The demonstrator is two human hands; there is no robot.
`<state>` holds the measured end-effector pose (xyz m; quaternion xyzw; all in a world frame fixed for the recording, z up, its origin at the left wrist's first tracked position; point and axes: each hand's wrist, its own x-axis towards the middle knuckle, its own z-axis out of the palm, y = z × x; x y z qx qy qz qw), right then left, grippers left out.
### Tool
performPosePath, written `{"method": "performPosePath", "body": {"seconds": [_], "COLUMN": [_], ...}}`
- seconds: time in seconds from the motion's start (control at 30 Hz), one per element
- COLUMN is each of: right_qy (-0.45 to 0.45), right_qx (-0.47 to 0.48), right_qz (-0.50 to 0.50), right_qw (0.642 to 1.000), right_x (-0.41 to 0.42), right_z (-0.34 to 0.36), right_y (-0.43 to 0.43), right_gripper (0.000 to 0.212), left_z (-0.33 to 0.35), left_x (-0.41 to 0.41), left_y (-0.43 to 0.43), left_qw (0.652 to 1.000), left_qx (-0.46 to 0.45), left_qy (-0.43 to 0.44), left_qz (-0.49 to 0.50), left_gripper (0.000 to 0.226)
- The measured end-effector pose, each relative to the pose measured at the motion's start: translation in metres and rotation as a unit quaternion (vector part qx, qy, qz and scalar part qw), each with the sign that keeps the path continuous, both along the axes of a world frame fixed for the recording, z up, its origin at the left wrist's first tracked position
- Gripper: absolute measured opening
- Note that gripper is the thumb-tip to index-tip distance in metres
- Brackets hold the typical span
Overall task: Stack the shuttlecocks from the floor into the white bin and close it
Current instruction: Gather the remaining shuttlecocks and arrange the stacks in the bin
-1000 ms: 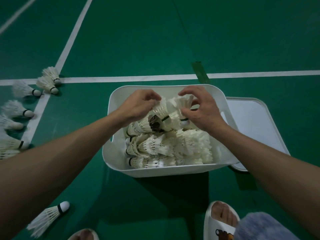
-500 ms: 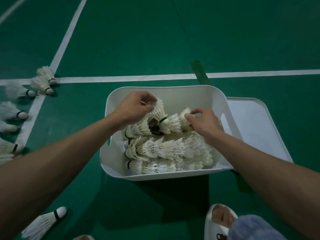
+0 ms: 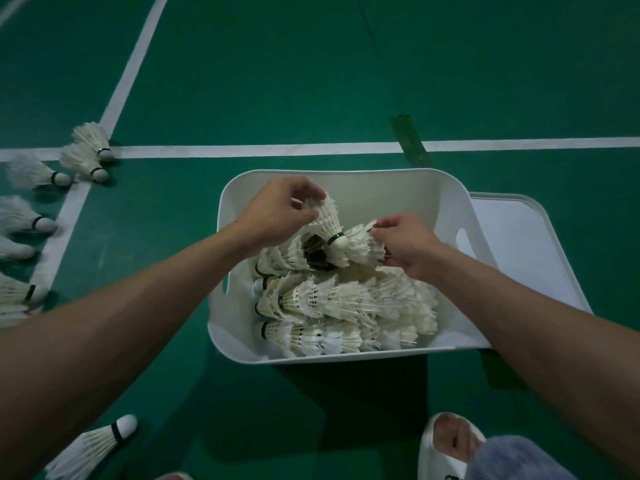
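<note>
A green court floor (image 3: 311,81) is crossed by white lines (image 3: 242,150). On it a white bin (image 3: 346,173) is set, with its lid (image 3: 519,244) laid flat just beside it on the right. Inside the bin, nested rows of shuttlecocks (image 3: 346,303) are stacked on their sides. Loose shuttlecocks (image 3: 38,174) are scattered on the floor to the left. Over the bin, one shuttlecock (image 3: 330,225) is pinched at its feathers by the left hand (image 3: 273,216) – cork downward – while the feathers of a neighbouring one (image 3: 362,244) are gripped by the curled right hand (image 3: 405,242).
</note>
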<state>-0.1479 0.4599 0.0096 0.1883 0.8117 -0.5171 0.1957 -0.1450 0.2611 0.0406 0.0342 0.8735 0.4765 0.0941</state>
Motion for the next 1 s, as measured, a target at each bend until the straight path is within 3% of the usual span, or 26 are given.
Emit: {"method": "performPosePath", "body": {"seconds": [0.2, 0.37, 0.47, 0.57, 0.73, 0.9, 1.0], "right_qy": [-0.014, 0.084, 0.176, 0.235, 0.263, 0.223, 0.215], "right_qx": [-0.056, -0.053, -0.107, -0.091, -0.051, 0.021, 0.05], "right_qz": [-0.037, -0.038, 0.048, 0.13, 0.163, 0.037, 0.029], "right_qw": [0.998, 0.994, 0.977, 0.959, 0.949, 0.974, 0.975], "right_x": [0.001, 0.004, 0.009, 0.013, 0.012, 0.003, 0.001], "right_z": [0.007, 0.016, 0.029, 0.037, 0.032, 0.021, 0.012], "right_y": [0.011, 0.028, 0.035, 0.034, 0.035, 0.052, 0.059], "right_gripper": [0.014, 0.008, 0.039, 0.064, 0.057, 0.038, 0.034], "left_z": [0.007, 0.016, 0.02, 0.023, 0.016, -0.004, -0.023], "left_x": [0.002, 0.008, 0.009, 0.01, 0.006, -0.006, -0.008], "left_y": [0.005, 0.017, 0.028, 0.043, 0.065, 0.058, 0.052], "left_qw": [0.999, 0.997, 0.994, 0.99, 0.983, 0.97, 0.92], "left_qx": [0.003, -0.014, -0.018, -0.013, -0.024, -0.151, -0.295], "left_qy": [0.033, 0.078, 0.095, 0.093, 0.11, 0.11, 0.053], "left_qz": [0.005, -0.024, -0.054, -0.106, -0.145, -0.153, -0.251], "left_gripper": [0.024, 0.018, 0.022, 0.031, 0.031, 0.059, 0.082]}}
